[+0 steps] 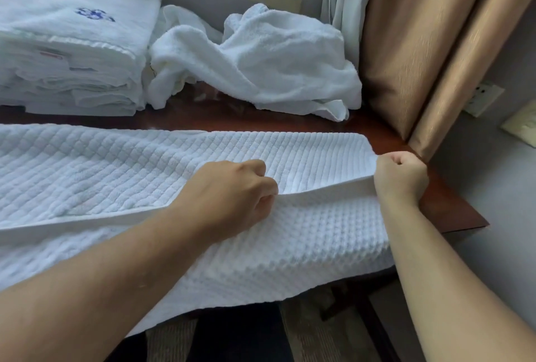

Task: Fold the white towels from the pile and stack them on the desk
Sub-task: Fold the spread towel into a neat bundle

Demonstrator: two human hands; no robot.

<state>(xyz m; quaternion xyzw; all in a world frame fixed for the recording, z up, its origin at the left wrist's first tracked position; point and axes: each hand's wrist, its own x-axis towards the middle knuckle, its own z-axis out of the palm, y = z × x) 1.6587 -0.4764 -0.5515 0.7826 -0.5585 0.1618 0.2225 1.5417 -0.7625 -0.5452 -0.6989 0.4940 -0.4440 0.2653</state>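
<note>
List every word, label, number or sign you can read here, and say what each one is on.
No text can be read.
Blue embroidered emblem on the top towel of the folded stack: a motif, no letters legible.
Small tags at the stack's folded edges: too blurred to read.
Wall socket plate: no readable marking.

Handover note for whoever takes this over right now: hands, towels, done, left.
Left hand pinches the waffle towel's folded edge mid-span; right hand grips its right corner.
The towel lies spread across the desk, front part hanging over the edge.
Done: folded stack at back left.
Left: finish this fold, stack it, then the crumpled pile behind.
</note>
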